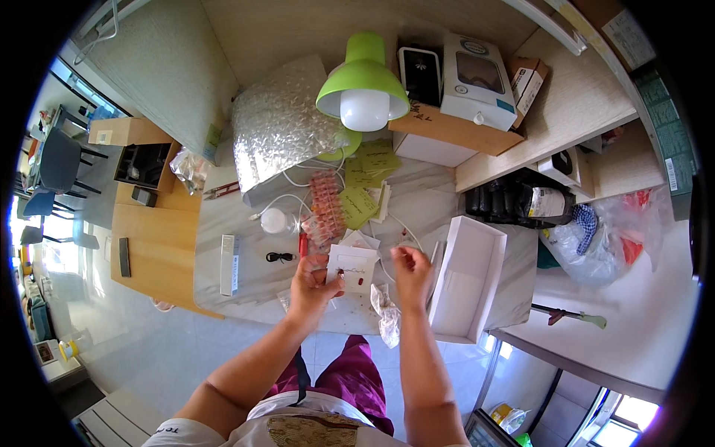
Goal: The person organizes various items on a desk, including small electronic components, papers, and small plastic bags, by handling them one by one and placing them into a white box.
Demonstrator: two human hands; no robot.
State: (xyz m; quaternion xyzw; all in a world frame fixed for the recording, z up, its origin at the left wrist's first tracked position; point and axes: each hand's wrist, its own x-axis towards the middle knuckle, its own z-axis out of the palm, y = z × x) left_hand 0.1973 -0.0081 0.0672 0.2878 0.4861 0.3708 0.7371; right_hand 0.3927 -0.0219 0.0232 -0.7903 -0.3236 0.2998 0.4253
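One white card [357,261] is sitting in the left hand [305,289] above the near part of the marbled table [253,299], the thumb and fingers pinching its lower left edge, probably so that its face is lying open to view; two small red pieces are showing on it; the right hand [412,274] is hovering just beyond the card's right side with its fingers curled narrow, though whether they are pinching anything I cannot tell; one crumpled cloth [387,320] is lying between the hands, at the table's near edge; one open white box [469,276] is standing right of the right hand, seemingly within easy reach; beyond the card, clear packets [325,200] and yellow-green cards [357,208] are overlapping too much for counting; one black cable [280,257] is lying coiled leftward; one green lamp [363,52] is leaning over the far side, perhaps for lighting the work.
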